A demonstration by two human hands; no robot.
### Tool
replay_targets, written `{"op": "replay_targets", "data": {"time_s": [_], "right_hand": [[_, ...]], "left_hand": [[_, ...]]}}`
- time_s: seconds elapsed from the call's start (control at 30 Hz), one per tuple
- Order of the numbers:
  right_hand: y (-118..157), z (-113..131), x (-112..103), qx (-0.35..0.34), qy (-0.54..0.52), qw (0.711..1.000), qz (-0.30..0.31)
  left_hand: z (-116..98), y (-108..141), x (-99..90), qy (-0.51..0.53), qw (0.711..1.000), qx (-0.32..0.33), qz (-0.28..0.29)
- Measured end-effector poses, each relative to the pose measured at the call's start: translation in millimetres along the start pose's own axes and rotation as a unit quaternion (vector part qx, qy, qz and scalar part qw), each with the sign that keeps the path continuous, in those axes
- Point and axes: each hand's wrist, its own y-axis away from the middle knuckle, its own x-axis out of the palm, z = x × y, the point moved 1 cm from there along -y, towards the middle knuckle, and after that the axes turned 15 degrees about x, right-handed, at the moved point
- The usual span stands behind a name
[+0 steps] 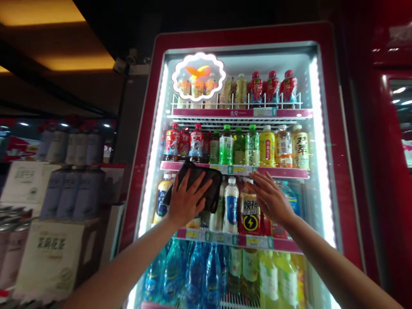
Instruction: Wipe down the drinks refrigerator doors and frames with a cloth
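My left hand (188, 201) presses a dark folded cloth (202, 184) against the glass door of a lit drinks cooler (241, 32). My right hand (270, 198) lies flat on the same glass with its fingers spread, holding nothing. Behind the glass, near my right hand, stands a bottle of energy drink with a yellow lightning mark (249, 210). A white milky drink bottle (231, 207) stands between my hands. Red bottles (273, 88) fill the top shelf, and blue water bottles (196, 274) stand below my hands.
Stacked cartons (48, 262) and grey-blue bottles (69, 193) stand to the left of the cooler, with metal cans (9, 244) at the lower left. A red cabinet (380, 171) stands to the right. Warm ceiling lights shine overhead.
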Motion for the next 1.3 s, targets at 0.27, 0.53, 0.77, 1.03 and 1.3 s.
{"op": "replay_targets", "data": {"time_s": [0.27,0.53,0.77,1.03,1.3], "right_hand": [[3.9,-13.1,-25.9,0.022,-0.032,0.999,-0.037],[42.4,-51.5,-63.6,0.023,0.128,0.991,0.008],[50.3,-72.6,-70.9,0.020,0.125,0.992,0.026],[62.7,-78.1,-74.3,-0.010,0.117,0.992,0.037],[80.6,-107.4,-114.7,-0.003,0.142,0.987,0.077]], "left_hand": [[-44.9,-140.9,-1.1,0.013,0.978,-0.192,-0.083],[-76.1,-31.2,18.8,0.007,0.991,0.133,-0.020],[-56.9,-125.0,-0.2,-0.017,0.972,-0.214,-0.099],[-127.8,-95.0,17.7,0.021,0.997,0.070,-0.007],[-103.6,-107.0,3.5,-0.002,0.997,-0.076,-0.011]]}}
